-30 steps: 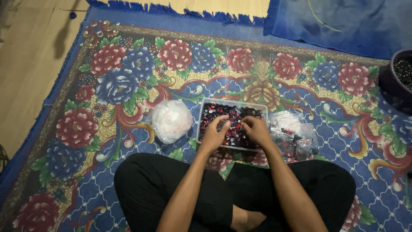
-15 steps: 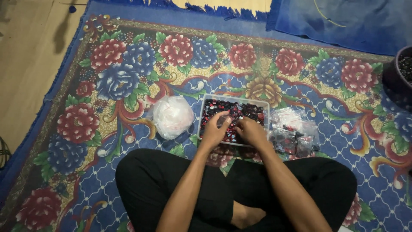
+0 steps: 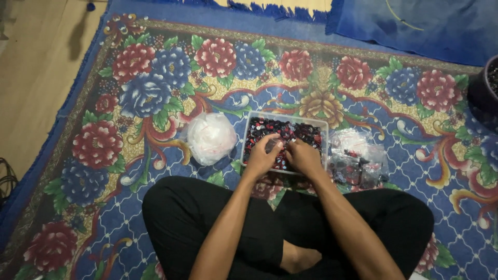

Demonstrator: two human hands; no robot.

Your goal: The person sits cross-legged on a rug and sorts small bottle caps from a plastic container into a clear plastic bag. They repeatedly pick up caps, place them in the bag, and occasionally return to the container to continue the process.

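A clear rectangular plastic tray [image 3: 249, 120] holding many small dark and red pieces lies on the floral rug in front of my crossed legs. Both hands are over its near half. My left hand [image 3: 262, 155] and my right hand [image 3: 302, 155] are close together with fingertips meeting above the pieces. The fingers are curled, and something small may be pinched between them, but it is too small to make out.
A knotted white plastic bag [image 3: 210, 137] sits left of the tray. A clear bag with dark and red pieces [image 3: 358, 161] lies to its right. A dark round pot [image 3: 485, 91] stands at the right edge. Bare wooden floor [image 3: 36, 67] borders the rug's left.
My hands stay together over the tray with only small finger movements. The view has shifted slightly.
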